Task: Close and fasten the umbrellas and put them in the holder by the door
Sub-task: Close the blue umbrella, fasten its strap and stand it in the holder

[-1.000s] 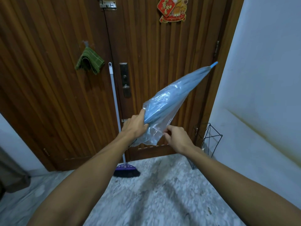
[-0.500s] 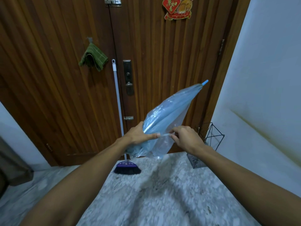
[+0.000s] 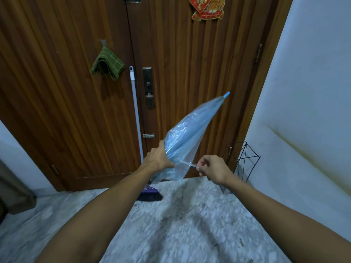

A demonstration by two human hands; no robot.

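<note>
The left hand (image 3: 158,158) is wrapped round the gathered lower part of a pale blue, see-through umbrella (image 3: 190,135), fingers curled about the bunched canopy. From that grip the umbrella's long axis runs up and to the right, away from the person — its bright blue tip (image 3: 226,95) points at the upper right, toward the hinge side of the wooden door (image 3: 180,63), while the loose hem of the canopy hangs below the left hand. The handle end is hidden behind the hand and forearm.

Just to the right of the left hand, the right hand (image 3: 212,168) pinches the end of a thin clear strap (image 3: 188,163) between thumb and fingertips; the strap is drawn taut from the canopy across the small gap between the two hands. Whether it is fastened cannot be told.

Right of the right hand and slightly beyond it, a black wire holder (image 3: 247,160) stands on the floor in the corner between door frame and white wall (image 3: 303,111) — the umbrella is held in the air, apart from it. Left of the left hand a broom (image 3: 135,114) leans upright against the door, its dark head on the marble floor (image 3: 180,224) below the left wrist. Higher up to the left, a green cloth (image 3: 107,65) hangs on the door.
</note>
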